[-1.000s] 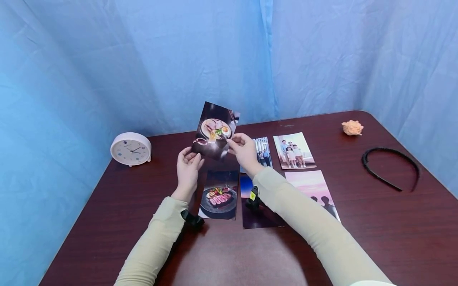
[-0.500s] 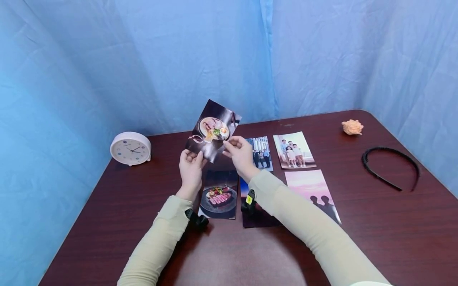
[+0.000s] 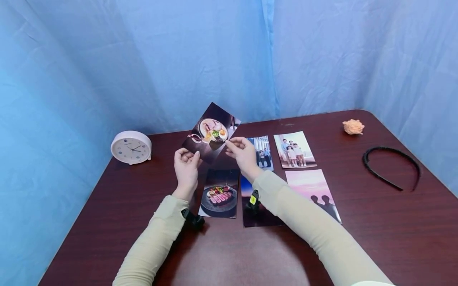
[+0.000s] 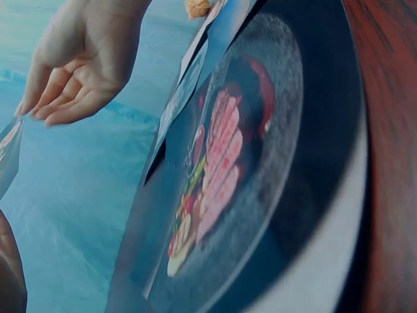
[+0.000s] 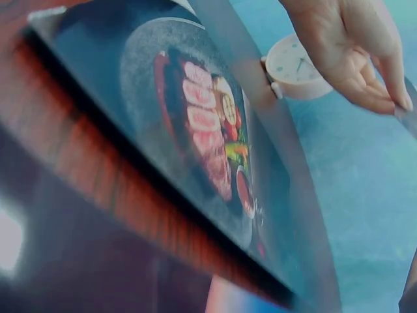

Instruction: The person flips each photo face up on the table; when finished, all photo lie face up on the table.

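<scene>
Both hands hold up a photo of a noodle bowl (image 3: 207, 147), tilted, above the far part of the table. My left hand (image 3: 187, 169) pinches its lower left corner between thumb and fingers. At its lower right edge, my right hand (image 3: 245, 155) pinches it with thumb and forefinger. Below the hands a photo of sliced steak (image 3: 219, 198) lies flat; it fills much of the left wrist view. A dark photo with a blue top (image 3: 261, 218) is partly hidden under the right wrist. Behind the right hand lies a photo of people by a building (image 3: 264, 153), partly covered.
A family photo (image 3: 294, 151) and a pink-sky photo with two silhouettes (image 3: 315, 188) lie to the right on the dark wooden table (image 3: 229, 254). A white clock (image 3: 131, 147) stands at left. A peach flower (image 3: 353, 127) and a black headband (image 3: 391, 167) are at right. Blue curtains (image 3: 200, 59) hang behind.
The noodle photo has turned clockwise in the hands, its top corner shifting slightly right. Both hands still hold it, and the photos on the table have stayed in place.
</scene>
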The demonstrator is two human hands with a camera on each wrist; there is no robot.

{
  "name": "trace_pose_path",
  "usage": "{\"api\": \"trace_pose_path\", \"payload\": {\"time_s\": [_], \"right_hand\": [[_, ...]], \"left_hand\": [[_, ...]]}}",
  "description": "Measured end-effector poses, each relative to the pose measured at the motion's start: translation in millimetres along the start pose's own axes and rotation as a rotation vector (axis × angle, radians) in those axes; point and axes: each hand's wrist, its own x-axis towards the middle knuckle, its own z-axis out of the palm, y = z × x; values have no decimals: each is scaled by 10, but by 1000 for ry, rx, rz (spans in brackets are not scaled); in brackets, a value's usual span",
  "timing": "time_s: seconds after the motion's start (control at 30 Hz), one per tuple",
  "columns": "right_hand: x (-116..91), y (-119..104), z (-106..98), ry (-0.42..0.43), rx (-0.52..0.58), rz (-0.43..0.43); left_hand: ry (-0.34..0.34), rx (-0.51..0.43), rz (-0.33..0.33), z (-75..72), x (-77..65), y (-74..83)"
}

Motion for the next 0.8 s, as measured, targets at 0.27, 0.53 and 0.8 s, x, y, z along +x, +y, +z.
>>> {"api": "trace_pose_path", "payload": {"time_s": [0.27,0.53,0.8], "right_hand": [[79,-44,-221,56,-86,-7],[126,-168,-397,41,-230,-47],[131,-252,-470,-71,-299,-45]], "left_hand": [[-44,94,42,-153,18,58],[-98,278,49,-325,56,150],[-139,505,83,-497,126,242]]}}
